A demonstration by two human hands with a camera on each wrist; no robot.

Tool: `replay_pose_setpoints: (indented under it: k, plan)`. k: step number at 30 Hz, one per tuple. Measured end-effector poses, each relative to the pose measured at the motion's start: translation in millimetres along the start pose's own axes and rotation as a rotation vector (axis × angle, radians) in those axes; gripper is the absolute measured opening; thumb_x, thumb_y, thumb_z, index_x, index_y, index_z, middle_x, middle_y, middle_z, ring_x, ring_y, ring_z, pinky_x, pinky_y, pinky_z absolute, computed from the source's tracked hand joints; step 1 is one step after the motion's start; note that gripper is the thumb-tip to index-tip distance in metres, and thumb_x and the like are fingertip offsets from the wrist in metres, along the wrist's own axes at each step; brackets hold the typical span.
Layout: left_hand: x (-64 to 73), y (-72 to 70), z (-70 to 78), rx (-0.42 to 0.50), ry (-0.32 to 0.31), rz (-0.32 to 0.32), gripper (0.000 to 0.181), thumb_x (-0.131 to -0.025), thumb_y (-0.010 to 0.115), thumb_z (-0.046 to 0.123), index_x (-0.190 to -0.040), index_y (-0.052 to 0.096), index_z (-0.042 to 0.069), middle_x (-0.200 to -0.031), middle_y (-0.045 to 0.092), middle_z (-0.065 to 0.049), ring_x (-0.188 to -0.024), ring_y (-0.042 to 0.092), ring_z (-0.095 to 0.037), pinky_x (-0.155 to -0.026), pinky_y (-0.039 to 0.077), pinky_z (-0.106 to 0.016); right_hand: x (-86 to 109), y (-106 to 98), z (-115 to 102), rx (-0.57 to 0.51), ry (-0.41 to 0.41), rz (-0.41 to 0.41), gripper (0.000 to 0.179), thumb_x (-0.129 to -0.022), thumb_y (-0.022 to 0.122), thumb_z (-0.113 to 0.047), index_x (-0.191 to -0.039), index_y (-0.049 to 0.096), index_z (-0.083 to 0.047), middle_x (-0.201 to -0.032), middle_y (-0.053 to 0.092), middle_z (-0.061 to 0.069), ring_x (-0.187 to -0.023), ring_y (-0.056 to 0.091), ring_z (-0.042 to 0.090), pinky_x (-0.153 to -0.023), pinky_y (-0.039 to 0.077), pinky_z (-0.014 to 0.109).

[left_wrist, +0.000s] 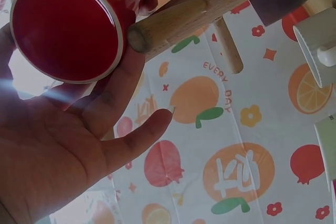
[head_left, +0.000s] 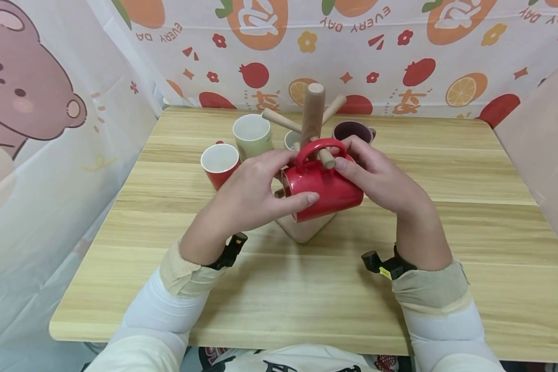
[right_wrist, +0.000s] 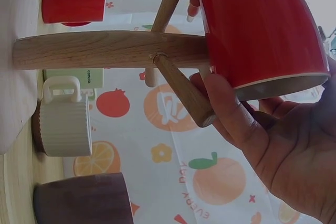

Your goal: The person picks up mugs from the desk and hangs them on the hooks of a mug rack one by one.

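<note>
A glossy red mug [head_left: 330,188] is tipped on its side at the front of a wooden mug tree [head_left: 312,113], its handle [head_left: 313,147] looped around a front peg [head_left: 326,158]. My left hand [head_left: 258,191] holds the mug from the left, thumb along its near side. From the right, my right hand [head_left: 376,173] grips it, with the thumb close to the peg tip. The left wrist view shows the mug's red base [left_wrist: 65,30] ringed by a pale edge. In the right wrist view the fingers [right_wrist: 231,106] lie against the mug's rim.
Behind the tree stand a second red mug [head_left: 220,168] with a white inside, a pale green mug [head_left: 253,139], a white ribbed mug [right_wrist: 65,121] and a dark purple mug [head_left: 353,132]. The wooden table [head_left: 307,294] meets a printed curtain [head_left: 344,62] at its back edge.
</note>
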State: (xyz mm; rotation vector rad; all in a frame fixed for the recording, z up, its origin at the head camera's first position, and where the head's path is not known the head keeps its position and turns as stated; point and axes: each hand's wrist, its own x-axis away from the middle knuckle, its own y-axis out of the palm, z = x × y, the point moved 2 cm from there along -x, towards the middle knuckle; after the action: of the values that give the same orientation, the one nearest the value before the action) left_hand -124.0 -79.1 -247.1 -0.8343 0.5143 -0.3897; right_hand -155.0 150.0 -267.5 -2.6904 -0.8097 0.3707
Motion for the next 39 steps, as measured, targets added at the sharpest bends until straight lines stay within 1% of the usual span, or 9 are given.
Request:
replay_pose_setpoints:
  k: [7,16,20,24,35,39]
  plan:
    - [-0.6,0.0,-0.5,0.000,-0.015,-0.007,0.057,-0.084,0.074,0.044,-0.129,0.058,0.012,-0.113,0.066,0.001,-0.098,0.062,-0.010,-0.080,0.055,-0.027,-0.6,0.6,0.9,-0.015,0.010,-0.010,0.031,-0.101,0.052,-0.025,-0.126,0.046,-0.007,-0.118,0.056,0.009,-0.106,0.059,0.029,-0.081,0.059,0.034]
    - [-0.6,0.4,-1.0,0.022,-0.037,-0.062,0.057,-0.086,0.072,0.047,-0.131,0.055,0.016,-0.115,0.065,0.003,-0.102,0.062,-0.010,-0.082,0.056,-0.030,0.1,-1.1,1.5,-0.002,0.016,-0.014,0.039,-0.100,0.053,-0.030,-0.133,0.046,-0.009,-0.118,0.057,0.010,-0.105,0.060,0.028,-0.080,0.059,0.034]
    - [-0.7,0.9,-1.6,-0.004,-0.038,-0.081,0.061,-0.085,0.071,0.050,-0.134,0.052,0.018,-0.118,0.064,0.004,-0.104,0.061,-0.010,-0.082,0.057,-0.032,0.5,-1.7,1.6,0.007,0.032,-0.012,0.041,-0.099,0.054,-0.028,-0.135,0.046,-0.011,-0.119,0.058,0.009,-0.105,0.061,0.028,-0.081,0.059,0.034]
    - [-0.8,2.1,-2.9,-0.039,-0.037,-0.090,0.064,-0.085,0.069,0.054,-0.135,0.050,0.020,-0.119,0.064,0.004,-0.103,0.062,-0.010,-0.081,0.057,-0.033,0.3,-2.1,1.5,0.035,0.026,-0.006,0.041,-0.099,0.055,-0.027,-0.136,0.047,-0.011,-0.121,0.058,0.008,-0.106,0.061,0.027,-0.082,0.059,0.033]
    - [-0.6,2.9,-3.1,-0.080,-0.054,-0.097,0.067,-0.085,0.068,0.057,-0.139,0.049,0.022,-0.119,0.064,0.005,-0.103,0.061,-0.010,-0.082,0.055,-0.031,0.6,-1.4,1.7,0.037,0.016,-0.006,0.041,-0.099,0.055,-0.027,-0.137,0.047,-0.011,-0.123,0.056,0.008,-0.109,0.059,0.026,-0.082,0.059,0.033]
    - [-0.7,2.5,-2.6,-0.082,-0.050,-0.098,0.068,-0.085,0.068,0.057,-0.139,0.048,0.022,-0.120,0.064,0.005,-0.103,0.061,-0.010,-0.082,0.055,-0.031,0.4,-1.6,1.5,0.038,0.013,-0.008,0.042,-0.099,0.055,-0.027,-0.137,0.047,-0.011,-0.124,0.056,0.008,-0.109,0.059,0.026,-0.083,0.059,0.033]
